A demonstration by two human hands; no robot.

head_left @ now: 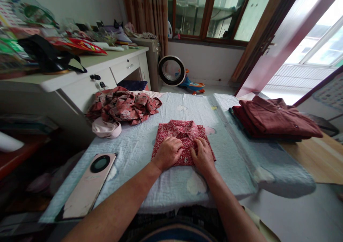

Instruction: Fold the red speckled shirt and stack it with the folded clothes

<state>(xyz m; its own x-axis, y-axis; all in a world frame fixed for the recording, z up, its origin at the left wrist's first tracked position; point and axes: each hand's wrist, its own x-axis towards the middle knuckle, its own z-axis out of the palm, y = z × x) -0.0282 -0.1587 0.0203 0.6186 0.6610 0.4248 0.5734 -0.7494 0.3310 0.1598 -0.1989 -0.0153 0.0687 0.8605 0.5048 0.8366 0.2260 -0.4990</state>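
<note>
A red floral shirt [184,133] lies folded into a neat rectangle, collar up, on the pale blue quilted cover [134,145] in front of me. My left hand [168,152] rests palm down on its near left part, fingers curled over the cloth. Beside it, my right hand [203,156] presses flat on the near right part. The two hands almost touch at the shirt's middle.
A crumpled pile of dark red patterned clothes [123,106] lies at the far left, with a pale pink cap [106,129] beside it. Folded maroon shirts [276,122] are stacked at the right. A pink phone [91,184] lies near left. A cluttered white desk [80,75] stands left.
</note>
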